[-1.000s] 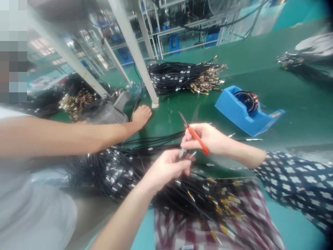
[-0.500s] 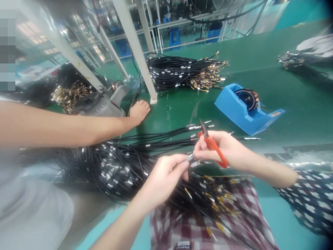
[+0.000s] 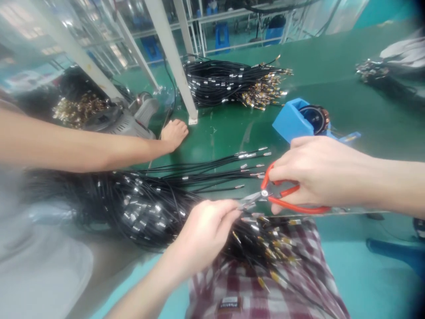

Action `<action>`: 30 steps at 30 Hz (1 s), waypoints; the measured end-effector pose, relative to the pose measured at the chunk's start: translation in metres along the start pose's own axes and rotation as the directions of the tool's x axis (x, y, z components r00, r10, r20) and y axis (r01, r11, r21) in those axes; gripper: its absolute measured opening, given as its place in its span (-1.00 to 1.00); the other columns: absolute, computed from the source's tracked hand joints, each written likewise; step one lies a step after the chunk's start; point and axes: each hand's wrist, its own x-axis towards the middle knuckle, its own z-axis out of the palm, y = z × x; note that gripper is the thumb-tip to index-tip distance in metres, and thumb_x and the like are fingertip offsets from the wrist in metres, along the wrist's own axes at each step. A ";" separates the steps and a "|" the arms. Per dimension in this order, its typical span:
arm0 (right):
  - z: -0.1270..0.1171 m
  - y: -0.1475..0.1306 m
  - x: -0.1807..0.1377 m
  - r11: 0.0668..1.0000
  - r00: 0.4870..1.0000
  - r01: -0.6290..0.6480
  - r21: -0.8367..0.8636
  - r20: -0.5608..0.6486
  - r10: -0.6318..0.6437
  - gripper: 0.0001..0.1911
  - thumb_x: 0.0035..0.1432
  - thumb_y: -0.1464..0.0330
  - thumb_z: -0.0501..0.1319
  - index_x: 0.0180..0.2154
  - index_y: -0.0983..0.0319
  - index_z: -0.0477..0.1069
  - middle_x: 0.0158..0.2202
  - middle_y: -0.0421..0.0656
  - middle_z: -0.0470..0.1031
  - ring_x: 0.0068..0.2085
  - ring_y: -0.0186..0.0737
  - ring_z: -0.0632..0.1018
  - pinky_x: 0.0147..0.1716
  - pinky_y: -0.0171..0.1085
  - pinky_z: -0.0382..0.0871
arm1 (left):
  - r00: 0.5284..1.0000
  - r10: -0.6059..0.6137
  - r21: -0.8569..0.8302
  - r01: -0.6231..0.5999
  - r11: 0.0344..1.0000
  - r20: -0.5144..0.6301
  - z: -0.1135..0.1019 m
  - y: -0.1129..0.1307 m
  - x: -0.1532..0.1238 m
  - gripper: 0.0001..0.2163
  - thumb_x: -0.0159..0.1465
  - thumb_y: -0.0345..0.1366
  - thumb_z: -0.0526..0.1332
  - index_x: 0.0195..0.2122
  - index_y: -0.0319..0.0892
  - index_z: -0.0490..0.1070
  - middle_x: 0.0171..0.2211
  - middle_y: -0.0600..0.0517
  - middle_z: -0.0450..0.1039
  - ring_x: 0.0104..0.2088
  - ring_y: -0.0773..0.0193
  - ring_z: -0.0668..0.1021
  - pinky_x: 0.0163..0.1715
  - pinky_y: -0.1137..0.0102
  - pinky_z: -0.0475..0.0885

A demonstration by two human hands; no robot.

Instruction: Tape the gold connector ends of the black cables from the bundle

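Note:
With fingers through its red handles, my right hand grips a pair of scissors. The grey blades point left and reach the fingertips of my left hand. Thumb and forefinger of that left hand are pinched on the end of a black cable; the exact part between them is mostly hidden. Below and beside the left hand lies a large bundle of black cables with silver labels. Its yellow-sleeved ends hang over the table edge onto a checked cloth. Several separate cables lie just behind on the table.
A blue tape dispenser stands behind my right hand. Farther back, another cable bundle lies beside a white post. At left, a co-worker's hand rests on the green table near a grey power tool.
The scissors have swung from pointing up in my right palm to pointing left, with the blades at my left fingertips. My right hand has moved right and up, off the cable.

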 end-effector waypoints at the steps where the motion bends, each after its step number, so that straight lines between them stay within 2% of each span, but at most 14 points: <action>1: -0.001 -0.001 0.002 1.000 1.000 0.004 -0.014 0.008 -0.004 -0.70 0.09 0.16 0.28 -0.59 0.14 0.47 -0.60 -0.21 0.52 -0.60 -0.27 0.36 -0.41 -0.21 0.08 | 1.000 0.007 0.011 -0.007 1.000 -0.004 0.000 0.000 0.000 -0.75 0.40 -0.34 0.04 -0.25 -0.10 0.52 -0.42 0.11 0.50 -0.43 0.30 0.45 -0.37 0.42 0.24; 6: -0.001 -0.004 0.012 0.999 0.998 0.030 0.040 0.058 -0.032 -0.68 0.02 0.14 0.35 -0.65 0.13 0.44 -0.67 -0.20 0.45 -0.60 -0.24 0.35 -0.43 -0.19 0.02 | 0.996 0.059 0.032 -0.057 0.998 -0.061 0.001 -0.002 -0.002 -0.76 0.38 -0.35 0.08 -0.28 -0.09 0.56 -0.43 0.08 0.56 -0.45 0.25 0.50 -0.41 0.41 0.24; 11: -0.004 -0.003 0.017 0.998 0.991 0.034 0.056 0.127 -0.041 -0.58 -0.02 0.16 0.38 -0.74 0.16 0.31 -0.74 -0.18 0.37 -0.59 -0.21 0.34 -0.47 -0.17 -0.02 | 0.998 0.057 0.045 -0.055 0.997 -0.034 0.000 -0.002 -0.002 -0.77 0.37 -0.36 0.08 -0.21 -0.08 0.57 -0.42 0.08 0.58 -0.46 0.25 0.49 -0.38 0.39 0.26; 15: -0.004 -0.002 0.018 0.994 0.993 0.062 0.091 0.093 -0.070 -0.53 -0.04 0.18 0.37 -0.77 0.18 0.23 -0.74 -0.19 0.38 -0.65 -0.28 0.30 -0.51 -0.16 -0.04 | 0.998 0.049 0.035 -0.048 0.998 -0.028 0.001 -0.003 -0.001 -0.78 0.37 -0.36 0.09 -0.19 -0.06 0.56 -0.39 0.10 0.59 -0.43 0.25 0.49 -0.35 0.39 0.26; 20: 0.000 0.000 0.015 0.990 0.988 0.060 0.124 0.131 -0.077 -0.65 0.02 0.18 0.35 -0.69 0.14 0.40 -0.69 -0.23 0.45 -0.65 -0.30 0.27 -0.52 -0.20 -0.06 | 0.999 0.042 0.004 -0.042 0.999 -0.034 0.004 -0.006 -0.002 -0.80 0.37 -0.36 0.10 -0.22 -0.04 0.54 -0.35 0.13 0.60 -0.41 0.27 0.50 -0.31 0.39 0.27; 24: 0.009 0.001 0.013 0.973 0.991 -0.043 0.226 0.137 0.012 -0.70 -0.01 0.15 0.38 -0.65 0.12 0.48 -0.71 -0.25 0.40 -0.65 -0.31 0.27 -0.56 -0.24 -0.05 | 0.998 0.034 -0.020 -0.035 0.999 -0.052 0.003 -0.007 -0.002 -0.82 0.37 -0.32 0.11 -0.24 -0.07 0.52 -0.34 0.10 0.59 -0.40 0.27 0.50 -0.30 0.39 0.28; 27: 0.018 0.001 0.011 0.876 0.966 -0.214 0.432 0.224 0.126 -0.66 -0.01 0.06 0.35 -0.60 0.14 0.50 -0.68 -0.26 0.38 -0.64 -0.34 0.28 -0.61 -0.28 -0.01 | 0.999 -0.007 -0.123 0.001 0.992 -0.048 0.001 -0.007 -0.003 -0.83 0.38 -0.27 0.10 -0.23 -0.09 0.49 -0.35 0.08 0.56 -0.42 0.29 0.47 -0.35 0.41 0.30; 30: 0.026 0.002 0.008 0.633 0.916 -0.391 0.668 0.353 0.193 -0.56 -0.03 -0.04 0.31 -0.59 0.20 0.46 -0.65 -0.26 0.37 -0.63 -0.37 0.29 -0.65 -0.33 0.01 | 0.998 -0.062 -0.237 0.056 0.970 -0.016 0.001 -0.008 -0.002 -0.88 0.37 -0.25 0.12 -0.19 -0.09 0.43 -0.45 0.12 0.47 -0.47 0.31 0.43 -0.45 0.44 0.27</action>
